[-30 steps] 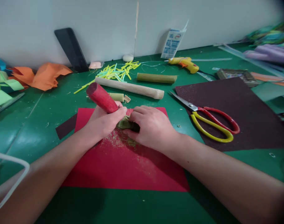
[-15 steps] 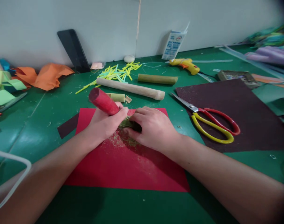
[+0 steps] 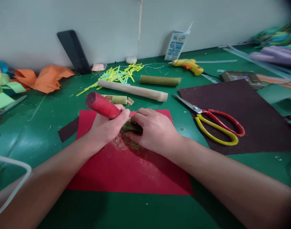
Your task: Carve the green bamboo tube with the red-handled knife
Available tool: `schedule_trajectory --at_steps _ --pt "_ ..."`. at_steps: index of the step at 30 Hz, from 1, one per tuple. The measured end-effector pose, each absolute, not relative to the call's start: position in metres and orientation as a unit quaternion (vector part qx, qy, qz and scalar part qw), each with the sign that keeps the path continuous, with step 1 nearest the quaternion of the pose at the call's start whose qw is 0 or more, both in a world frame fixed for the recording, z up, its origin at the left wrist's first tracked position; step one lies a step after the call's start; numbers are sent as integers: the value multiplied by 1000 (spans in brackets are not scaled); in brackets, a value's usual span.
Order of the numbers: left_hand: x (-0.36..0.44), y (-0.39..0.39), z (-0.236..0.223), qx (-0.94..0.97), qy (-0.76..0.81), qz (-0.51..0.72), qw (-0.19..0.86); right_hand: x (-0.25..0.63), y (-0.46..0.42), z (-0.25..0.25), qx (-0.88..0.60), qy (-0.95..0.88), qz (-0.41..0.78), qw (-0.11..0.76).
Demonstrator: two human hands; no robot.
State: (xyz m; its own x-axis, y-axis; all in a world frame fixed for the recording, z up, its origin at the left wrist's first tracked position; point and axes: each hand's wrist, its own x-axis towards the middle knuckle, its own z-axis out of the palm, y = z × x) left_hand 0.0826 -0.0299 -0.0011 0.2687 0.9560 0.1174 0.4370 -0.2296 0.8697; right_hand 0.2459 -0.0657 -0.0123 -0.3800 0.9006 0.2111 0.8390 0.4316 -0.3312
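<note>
My left hand (image 3: 109, 124) is closed around the thick red handle of a tool (image 3: 103, 106). The handle leans up and to the left, and its working end is hidden by my fingers. Beside it, my right hand (image 3: 153, 127) grips a short greenish bamboo piece (image 3: 131, 127), partly covered by both hands. Under them lies a red sheet (image 3: 126, 175), sprinkled with pale dust and shavings around the bamboo. Just behind my left hand rests a cut bamboo section (image 3: 119, 100) with an opening in its side and a small chip (image 3: 130, 101) next to it.
Behind the hands lie a pale wooden stick (image 3: 133, 90), a bamboo tube (image 3: 159, 80), yellow-green strips (image 3: 119, 74) and a yellow glue gun (image 3: 188, 66). Open scissors (image 3: 217, 125) rest on dark paper (image 3: 250, 127) at right. A phone (image 3: 75, 52) leans against the wall.
The red handle has tipped a little further left and lower in my left hand. My right hand stays on the bamboo piece. The whole view has shifted slightly.
</note>
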Motion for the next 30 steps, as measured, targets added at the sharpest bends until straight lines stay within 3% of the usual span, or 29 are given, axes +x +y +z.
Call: schedule_trajectory --at_steps 13,20,26,30 --pt "87 -36 -1 763 486 316 286 242 -65 -14 -525 -822 118 187" --pt "87 -30 -6 723 507 342 322 243 -62 -14 -517 -818 150 203" --pt "84 -30 -11 666 469 401 420 247 -57 -12 -517 -810 178 211" --pt "85 -26 -16 633 475 479 380 246 -57 -13 -517 -815 162 207"
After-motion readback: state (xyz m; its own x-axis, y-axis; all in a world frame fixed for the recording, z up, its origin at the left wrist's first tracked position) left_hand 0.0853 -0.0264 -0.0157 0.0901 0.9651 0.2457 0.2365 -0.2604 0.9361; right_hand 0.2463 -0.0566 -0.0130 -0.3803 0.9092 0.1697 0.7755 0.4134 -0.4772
